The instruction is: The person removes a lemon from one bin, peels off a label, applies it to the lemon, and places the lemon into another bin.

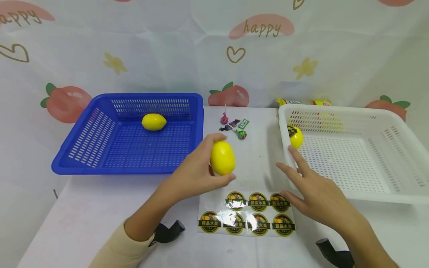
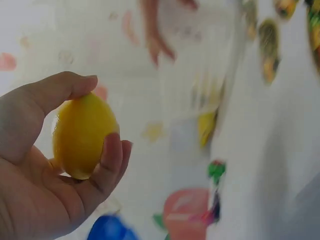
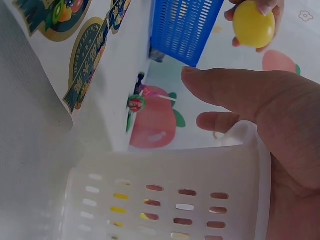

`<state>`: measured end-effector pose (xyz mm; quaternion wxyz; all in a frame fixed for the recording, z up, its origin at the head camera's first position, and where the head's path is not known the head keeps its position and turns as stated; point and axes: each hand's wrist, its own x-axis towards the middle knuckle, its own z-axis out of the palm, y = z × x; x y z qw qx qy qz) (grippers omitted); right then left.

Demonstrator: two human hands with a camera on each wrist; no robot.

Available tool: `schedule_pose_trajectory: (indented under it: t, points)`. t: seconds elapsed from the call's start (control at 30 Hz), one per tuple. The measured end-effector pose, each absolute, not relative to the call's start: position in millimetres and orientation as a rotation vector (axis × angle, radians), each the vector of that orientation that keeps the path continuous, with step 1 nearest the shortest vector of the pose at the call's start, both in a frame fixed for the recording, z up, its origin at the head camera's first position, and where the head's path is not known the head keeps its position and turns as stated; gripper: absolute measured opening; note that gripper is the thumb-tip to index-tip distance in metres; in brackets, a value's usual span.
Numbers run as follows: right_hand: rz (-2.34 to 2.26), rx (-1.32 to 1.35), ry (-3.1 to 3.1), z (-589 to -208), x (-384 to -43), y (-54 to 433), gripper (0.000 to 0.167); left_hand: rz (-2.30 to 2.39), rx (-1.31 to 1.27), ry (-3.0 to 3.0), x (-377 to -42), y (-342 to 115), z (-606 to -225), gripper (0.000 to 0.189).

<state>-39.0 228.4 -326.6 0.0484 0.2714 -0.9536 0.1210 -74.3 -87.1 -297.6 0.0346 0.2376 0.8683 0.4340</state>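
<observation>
My left hand [image 1: 194, 171] holds a yellow lemon [image 1: 222, 158] between thumb and fingers, raised over the table. In the left wrist view the lemon [image 2: 85, 137] shows no label on its visible side. My right hand [image 1: 313, 191] hovers by the near left corner of the white basket [image 1: 352, 195], fingers loosely extended and holding nothing; whether it touches the rim [image 3: 262, 180] I cannot tell. Inside that basket, against its left wall, lies a lemon [image 1: 296, 139] with a black-and-gold sticker. Another lemon [image 1: 154, 122] lies in the blue basket [image 1: 110, 171], no sticker visible on it.
A sheet [image 1: 246, 232] of several round fruit stickers [image 1: 258, 201] lies flat between my forearms. Wrapped candies and lollipops [image 1: 241, 134] lie between the baskets. Yellow packets [image 1: 321, 102] sit behind the white basket. A printed cloth [image 1: 187, 48] hangs at the back.
</observation>
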Motion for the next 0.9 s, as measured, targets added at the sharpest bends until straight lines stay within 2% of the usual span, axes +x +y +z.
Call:
schedule_pose_trajectory:
  t: [0.3, 0.43, 0.57, 0.9]
  points:
    - [0.374, 0.866, -2.828, -328.4, -41.7, 228.2, 0.072, 0.997, 0.754, 2.778, -71.6, -53.3, -331.6, 0.077]
    - [0.435, 0.878, -2.740, -329.5, -43.3, 228.9, 0.063, 0.907, 0.723, 2.822, -76.7, -48.2, -344.9, 0.077]
    - [0.520, 0.898, -2.684, -328.3, -42.7, 223.9, 0.072, 0.845, 0.669, 2.806, -83.2, -46.9, -356.2, 0.079]
    - [0.738, 1.213, -2.445, -325.7, -30.6, 196.1, 0.043, 0.828, 0.619, 2.757, -91.1, -49.4, -367.8, 0.085]
